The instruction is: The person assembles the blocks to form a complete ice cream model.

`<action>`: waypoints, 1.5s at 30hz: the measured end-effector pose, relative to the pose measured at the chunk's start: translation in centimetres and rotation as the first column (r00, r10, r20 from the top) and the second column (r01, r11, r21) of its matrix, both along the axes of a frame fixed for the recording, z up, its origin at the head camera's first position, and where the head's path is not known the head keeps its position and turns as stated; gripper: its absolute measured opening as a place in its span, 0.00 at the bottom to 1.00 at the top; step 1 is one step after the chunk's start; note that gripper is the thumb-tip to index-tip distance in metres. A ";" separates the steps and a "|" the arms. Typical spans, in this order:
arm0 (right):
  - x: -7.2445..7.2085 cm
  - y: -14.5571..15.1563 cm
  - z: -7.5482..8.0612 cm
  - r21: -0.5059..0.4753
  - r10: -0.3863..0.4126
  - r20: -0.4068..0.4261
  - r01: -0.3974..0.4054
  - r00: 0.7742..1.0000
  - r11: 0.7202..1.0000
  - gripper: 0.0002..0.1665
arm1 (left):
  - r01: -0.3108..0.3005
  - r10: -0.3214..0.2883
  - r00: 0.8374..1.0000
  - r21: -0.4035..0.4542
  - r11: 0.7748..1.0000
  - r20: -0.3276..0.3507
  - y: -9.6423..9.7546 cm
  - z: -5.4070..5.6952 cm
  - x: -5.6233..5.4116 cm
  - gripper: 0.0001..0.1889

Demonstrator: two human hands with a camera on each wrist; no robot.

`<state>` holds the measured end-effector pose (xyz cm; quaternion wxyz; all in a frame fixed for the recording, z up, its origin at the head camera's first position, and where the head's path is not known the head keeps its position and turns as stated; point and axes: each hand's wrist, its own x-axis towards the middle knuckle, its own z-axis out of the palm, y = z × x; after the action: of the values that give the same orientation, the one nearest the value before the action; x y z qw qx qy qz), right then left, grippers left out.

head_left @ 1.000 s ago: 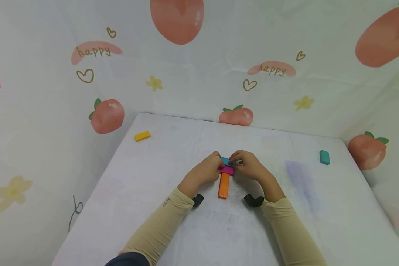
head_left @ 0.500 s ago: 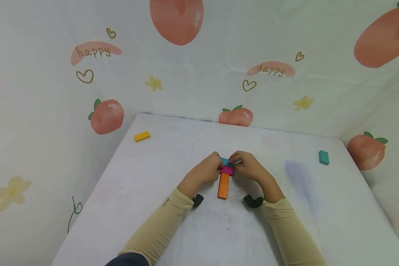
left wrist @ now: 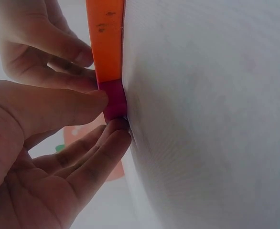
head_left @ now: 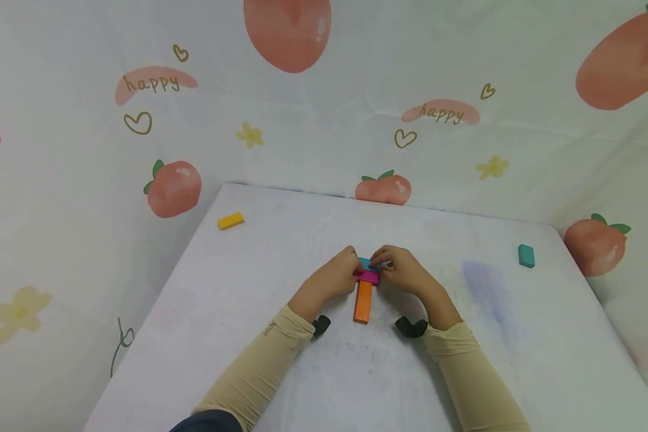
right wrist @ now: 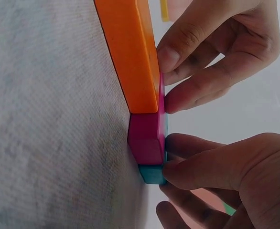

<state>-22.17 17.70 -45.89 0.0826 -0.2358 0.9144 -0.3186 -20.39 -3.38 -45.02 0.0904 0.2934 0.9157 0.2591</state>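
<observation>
An orange block (head_left: 363,302) lies lengthwise on the table. Its far end meets a magenta block (head_left: 371,277) set crosswise, and a blue block (head_left: 365,263) lies against the magenta one's far side. My left hand (head_left: 335,275) holds the left end of the magenta block; in the left wrist view its thumb (left wrist: 90,102) presses there, while the fingers reach to the far side. At the right end, my right hand (head_left: 405,270) pinches the blue block, which shows as a teal end (right wrist: 152,174) in the right wrist view. The fingers partly cover both crosswise blocks.
A yellow block (head_left: 230,221) lies at the table's back left, and a teal block (head_left: 526,255) near its right edge. Black wrist devices (head_left: 411,327) sit under both wrists. A fruit-printed cloth (head_left: 313,132) hangs behind the white table (head_left: 281,372).
</observation>
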 end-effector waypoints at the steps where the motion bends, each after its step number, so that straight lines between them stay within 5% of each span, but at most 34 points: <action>1: 0.0 0.0 0.0 -0.001 0.000 0.002 0.000 1.000 1.000 0.16 | 0.001 -0.001 1.000 -0.002 1.000 0.000 0.0 0.0 0.0 0.09; 13: 0.2 0.4 0.2 -0.031 0.010 -0.011 -0.010 1.000 0.999 0.15 | -0.008 0.008 1.000 -0.009 1.000 0.012 0.0 0.2 0.0 0.09; 24: 0.1 3.1 0.4 -0.103 -0.102 -0.106 0.091 0.989 0.991 0.12 | -0.023 0.024 0.999 -0.019 1.000 0.039 0.0 0.1 0.2 0.11; 31: -0.3 6.6 1.2 -0.110 -0.233 -0.194 0.215 0.953 0.970 0.11 | -0.031 0.031 0.998 -0.004 1.000 0.053 0.1 -0.1 0.3 0.11; 45: -0.2 12.9 1.9 -0.104 -0.454 -0.284 0.444 0.844 0.890 0.16 | -0.027 0.027 0.999 -0.004 1.000 0.035 0.1 -0.2 0.4 0.11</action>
<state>-22.37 30.63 -44.01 -0.1381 -0.0623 0.9402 -0.3051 -20.03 -3.26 -45.20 0.1034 0.2762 0.9184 0.2637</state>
